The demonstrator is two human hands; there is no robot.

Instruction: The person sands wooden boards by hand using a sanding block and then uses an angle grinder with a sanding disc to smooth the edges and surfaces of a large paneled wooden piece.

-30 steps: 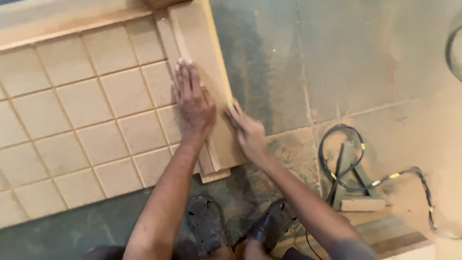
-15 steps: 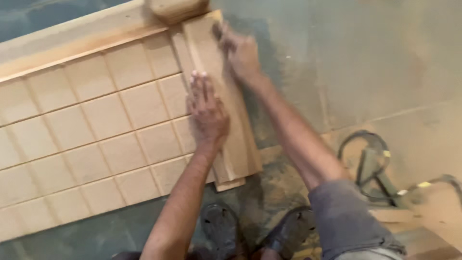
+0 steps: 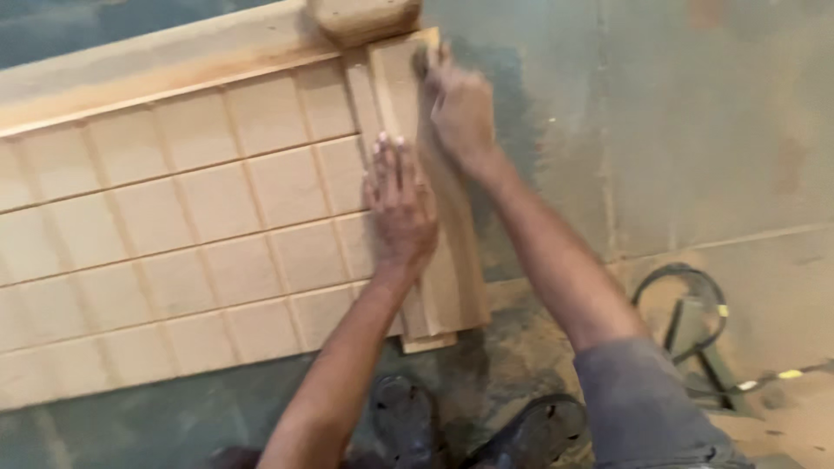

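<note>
A pale grid-grooved panel (image 3: 174,243) lies on the dusty floor (image 3: 695,130), filling the left of the view. Along its right edge runs a moulded wooden strip (image 3: 452,260), whose long axis goes from about 11 o'clock at its far end to 5 o'clock at its near end. The left hand (image 3: 400,208) lies flat, fingers together and pointing to 12 o'clock, pressing where the panel meets the strip, about midway along the strip. The right hand (image 3: 460,108) is at 1 o'clock from the left hand, near the far end of the strip, fingers curled over something small and dark that I cannot make out. A coiled cable (image 3: 686,313) lies at 4 o'clock, well apart from both hands.
</note>
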